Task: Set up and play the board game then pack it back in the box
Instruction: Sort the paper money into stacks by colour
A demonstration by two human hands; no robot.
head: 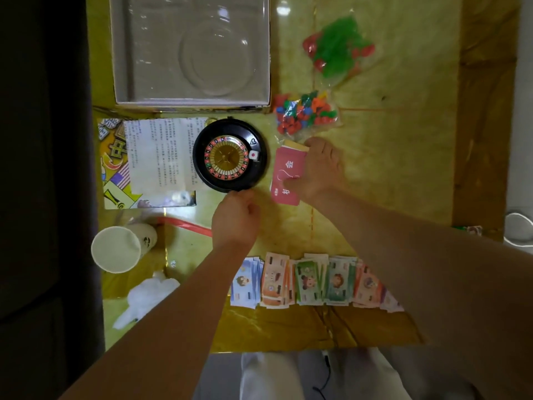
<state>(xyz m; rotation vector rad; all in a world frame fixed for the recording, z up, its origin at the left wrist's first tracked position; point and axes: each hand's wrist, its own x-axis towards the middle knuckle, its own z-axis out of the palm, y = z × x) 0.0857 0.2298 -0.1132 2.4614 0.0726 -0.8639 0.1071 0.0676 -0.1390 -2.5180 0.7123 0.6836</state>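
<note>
Banknotes (314, 281) nearest; pink cards (285, 171) gripped by right hand (321, 168); left hand (235, 219) curled, hold unclear.

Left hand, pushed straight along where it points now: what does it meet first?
Likely the roulette wheel: the left hand points at its near rim, knuckles right beside it. Whether they already touch is unclear.

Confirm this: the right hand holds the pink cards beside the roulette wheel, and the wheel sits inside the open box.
The head view shows the roulette wheel on the table, outside the open box. The right hand does hold the pink cards beside it.
</note>
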